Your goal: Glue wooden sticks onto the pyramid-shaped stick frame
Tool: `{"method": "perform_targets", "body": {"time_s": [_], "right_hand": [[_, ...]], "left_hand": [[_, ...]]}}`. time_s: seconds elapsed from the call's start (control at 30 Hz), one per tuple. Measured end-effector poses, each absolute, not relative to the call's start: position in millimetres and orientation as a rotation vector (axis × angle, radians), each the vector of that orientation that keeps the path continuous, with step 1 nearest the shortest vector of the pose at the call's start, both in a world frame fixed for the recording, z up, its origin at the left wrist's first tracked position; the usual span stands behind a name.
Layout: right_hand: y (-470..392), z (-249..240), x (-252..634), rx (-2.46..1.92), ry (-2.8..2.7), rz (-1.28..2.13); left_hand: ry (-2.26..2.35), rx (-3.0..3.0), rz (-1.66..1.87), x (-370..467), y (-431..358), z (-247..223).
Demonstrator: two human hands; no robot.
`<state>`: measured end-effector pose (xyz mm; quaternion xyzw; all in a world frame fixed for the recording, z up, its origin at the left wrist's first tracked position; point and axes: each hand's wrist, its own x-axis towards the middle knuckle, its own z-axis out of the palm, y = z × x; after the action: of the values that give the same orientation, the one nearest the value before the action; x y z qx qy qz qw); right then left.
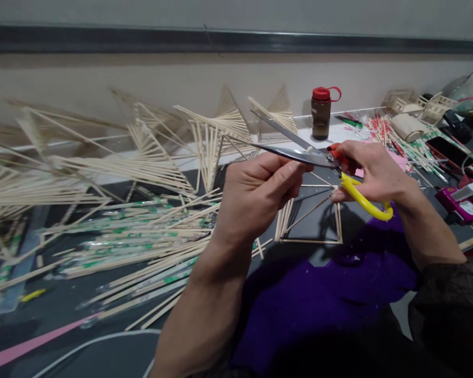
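Observation:
My right hand [378, 168] is closed on a pair of scissors [287, 153] with one yellow and one red handle. Their blades stand apart and point left. Pinched in my left hand [260, 191], close against the lower blade, is what looks like a wooden stick; just a pale end of it [309, 149] shows between the blades, and the rest is hidden by the fingers. Below the scissors, a small frame of glued wooden sticks [311, 241] sits on the dark table, partly behind my hands.
Twisted stick structures [161, 163] line the wall at the left and middle. Wrapped and loose chopsticks [142, 231] cover the table at left. A bottle with a red lid [320, 115] stands at the back. Rightward lie more wrappers, a phone [449, 151] and a purple device [459, 206].

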<state>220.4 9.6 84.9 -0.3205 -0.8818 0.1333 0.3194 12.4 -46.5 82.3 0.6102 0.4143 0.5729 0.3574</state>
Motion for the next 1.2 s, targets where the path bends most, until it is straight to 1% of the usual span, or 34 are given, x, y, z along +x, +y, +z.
{"method": "perform_targets", "body": {"time_s": [0.2, 0.6, 0.7, 0.9, 1.0, 1.2], "right_hand": [[18, 82, 225, -0.746, -2.349, 0.387], [19, 81, 227, -0.726, -2.367, 0.390], [16, 84, 227, -0.791, -2.385, 0.374], [15, 79, 220, -0.820, -2.372, 0.331], [16, 75, 218, -0.820, -2.364, 0.350], [18, 76, 220, -0.753, -2.371, 0.364]], "left_hand": [[0.972, 1.334, 1.299, 14, -48, 88], [0.871, 1.216, 1.137, 12, -46, 89], [0.945, 1.314, 1.221, 12, -49, 88], [1.256, 1.765, 1.521, 18, -53, 82], [1.284, 1.824, 1.533, 20, -54, 82], [1.128, 1.675, 1.414, 15, -49, 84]]}}
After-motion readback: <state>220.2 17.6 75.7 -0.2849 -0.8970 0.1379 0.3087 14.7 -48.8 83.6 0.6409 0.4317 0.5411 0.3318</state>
